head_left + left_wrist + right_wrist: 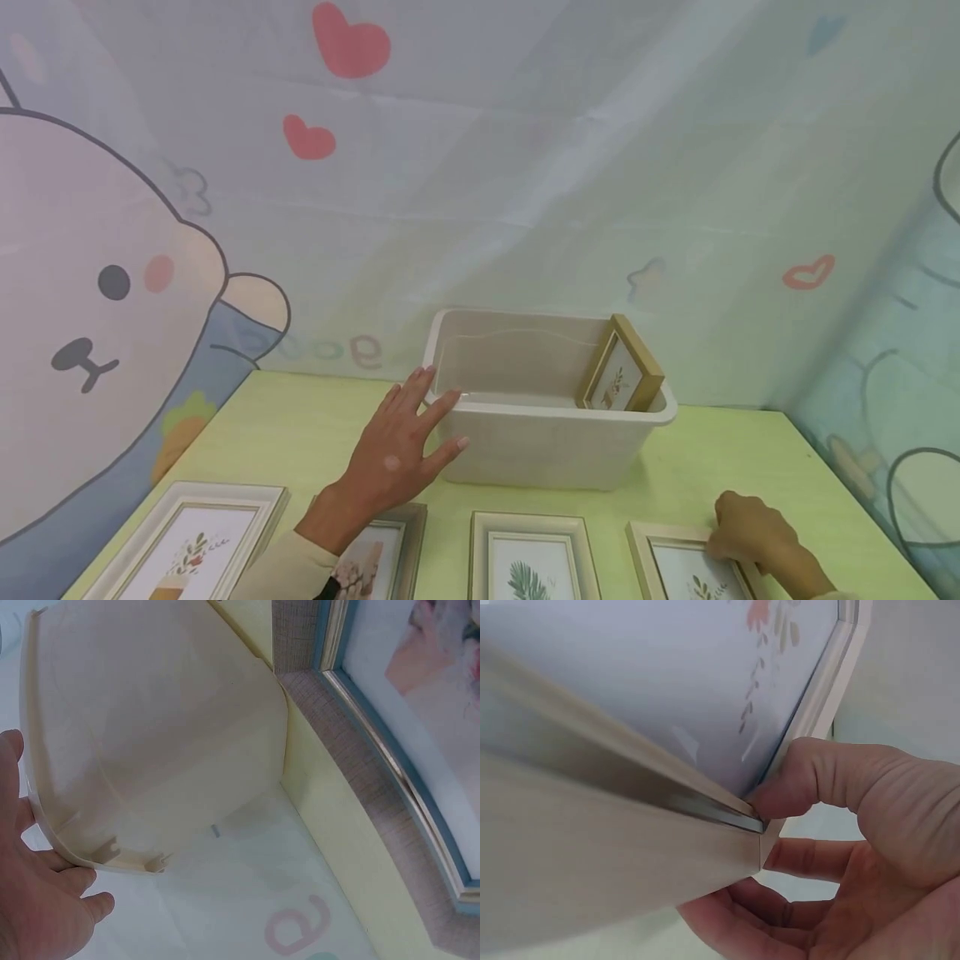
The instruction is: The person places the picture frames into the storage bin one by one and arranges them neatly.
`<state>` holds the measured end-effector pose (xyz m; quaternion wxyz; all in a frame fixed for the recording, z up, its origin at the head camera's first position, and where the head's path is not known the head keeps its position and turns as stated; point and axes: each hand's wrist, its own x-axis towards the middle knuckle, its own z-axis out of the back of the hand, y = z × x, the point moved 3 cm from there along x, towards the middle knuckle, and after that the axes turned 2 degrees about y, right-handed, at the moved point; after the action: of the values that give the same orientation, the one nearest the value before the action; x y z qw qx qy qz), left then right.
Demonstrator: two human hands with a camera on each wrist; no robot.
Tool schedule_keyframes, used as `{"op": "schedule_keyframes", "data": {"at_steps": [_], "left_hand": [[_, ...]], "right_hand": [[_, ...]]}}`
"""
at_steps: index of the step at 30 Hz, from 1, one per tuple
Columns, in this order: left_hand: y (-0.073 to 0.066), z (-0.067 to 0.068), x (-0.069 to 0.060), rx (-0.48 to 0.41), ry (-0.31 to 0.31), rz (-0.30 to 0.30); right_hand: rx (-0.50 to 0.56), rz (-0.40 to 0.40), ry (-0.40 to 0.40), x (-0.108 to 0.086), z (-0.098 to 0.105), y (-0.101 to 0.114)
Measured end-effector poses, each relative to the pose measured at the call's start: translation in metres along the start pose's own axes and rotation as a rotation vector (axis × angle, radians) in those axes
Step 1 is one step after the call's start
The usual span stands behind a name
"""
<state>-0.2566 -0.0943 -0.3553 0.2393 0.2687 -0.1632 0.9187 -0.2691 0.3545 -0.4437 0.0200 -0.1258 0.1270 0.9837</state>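
Observation:
My left hand (397,450), its fingers spread and nearly straight, is at the left end of a white plastic bin (540,442). In the left wrist view the fingers (71,877) lie along the bin's rim. At the right, my right hand (753,533) grips the top right corner of a pale picture frame (641,550) with a plant print. The right wrist view shows the thumb (787,787) on the face of the frame and the other fingers behind its edge. A gold-edged picture frame (645,387) leans upright inside the bin's right end.
More picture frames lie along the front of the green table (300,417): a white one (273,500) at left, a grey one (414,542) partly behind my left arm, and one with a fern print (528,523) in the middle. A printed cloth backdrop (525,167) hangs behind.

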Motion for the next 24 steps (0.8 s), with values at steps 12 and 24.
{"op": "schedule_keyframes", "data": {"at_steps": [12, 24], "left_hand": [[-0.002, -0.001, 0.001, -0.011, 0.005, 0.001], [-0.001, 0.0, 0.002, -0.013, 0.006, -0.003]], "right_hand": [[0.131, 0.021, 0.036, 0.002, 0.005, -0.008], [0.629, 0.148, 0.42, -0.001, 0.017, -0.028]]}}
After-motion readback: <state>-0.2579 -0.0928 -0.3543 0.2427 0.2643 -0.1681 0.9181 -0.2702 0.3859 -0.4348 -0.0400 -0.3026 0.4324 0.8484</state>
